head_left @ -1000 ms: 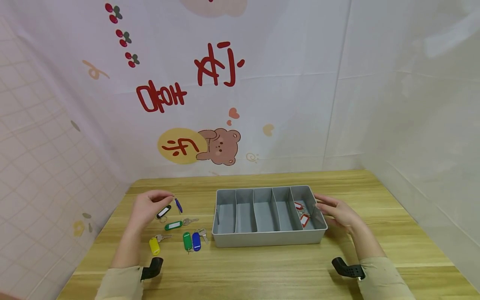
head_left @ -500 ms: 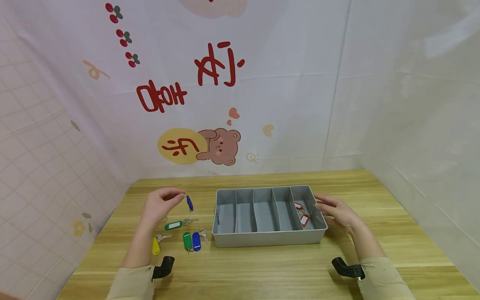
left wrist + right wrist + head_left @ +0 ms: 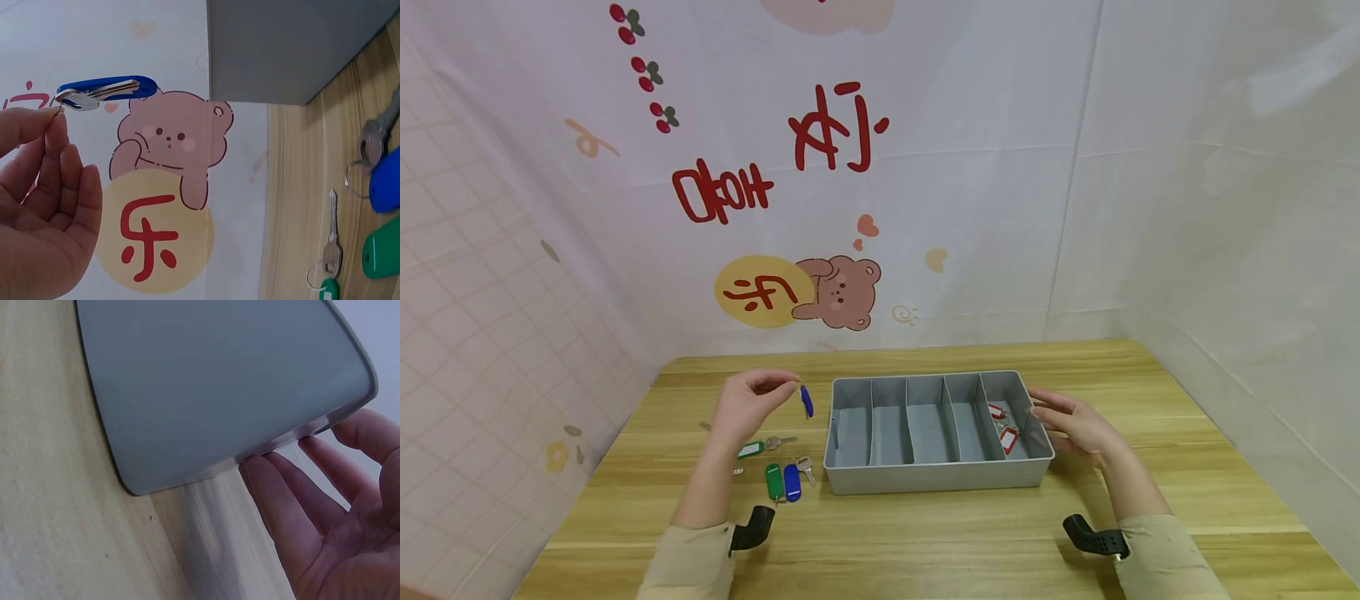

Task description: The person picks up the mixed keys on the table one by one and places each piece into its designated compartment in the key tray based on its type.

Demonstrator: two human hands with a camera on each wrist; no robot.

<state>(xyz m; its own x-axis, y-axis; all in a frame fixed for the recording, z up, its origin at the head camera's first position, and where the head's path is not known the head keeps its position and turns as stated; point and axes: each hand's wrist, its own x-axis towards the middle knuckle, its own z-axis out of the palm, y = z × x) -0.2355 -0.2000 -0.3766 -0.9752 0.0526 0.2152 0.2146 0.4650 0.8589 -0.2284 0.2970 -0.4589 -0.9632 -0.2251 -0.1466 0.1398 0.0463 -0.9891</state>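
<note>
My left hand (image 3: pixel 751 406) pinches the ring of a blue key tag (image 3: pixel 807 402) between thumb and fingertips, left of the grey divided box (image 3: pixel 940 478). In the left wrist view, a silver key (image 3: pixel 81 100) hangs from the same ring, alongside the tag. At the box's right end, my right hand (image 3: pixel 1078 427) touches the outer wall with its fingertips, the fingers fairly straight. Red key tags (image 3: pixel 1009 440) lie in the rightmost compartment. Left of the box rest a green key tag (image 3: pixel 774 482) and another blue key tag (image 3: pixel 792 483) with a key.
Another green key tag (image 3: pixel 751 450) with its key (image 3: pixel 780 442) lies farther back, partly behind my left forearm. A key's tip (image 3: pixel 737 472) shows beside that forearm. A printed cloth (image 3: pixel 970 208) hangs behind the wooden table (image 3: pixel 955 542).
My left hand has moved right, carrying the blue key tag toward the box. My forearm now covers the yellow tag, and the black tag is out of sight. My right hand stays put.
</note>
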